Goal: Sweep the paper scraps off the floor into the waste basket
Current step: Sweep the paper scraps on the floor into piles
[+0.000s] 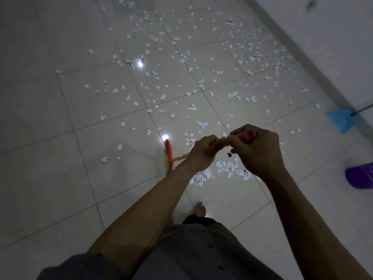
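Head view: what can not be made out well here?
In the head view:
the broom head, blurred by motion;
the broom handle, mostly hidden by the left hand and right hand;
the waste basket, cut by the right edge;
the dustpan, its handle leaving the right edge.

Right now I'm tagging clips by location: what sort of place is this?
Probably a dim room in a home: glossy tiled floor, plain white wall, plus an orange broom, blue dustpan and purple waste basket.
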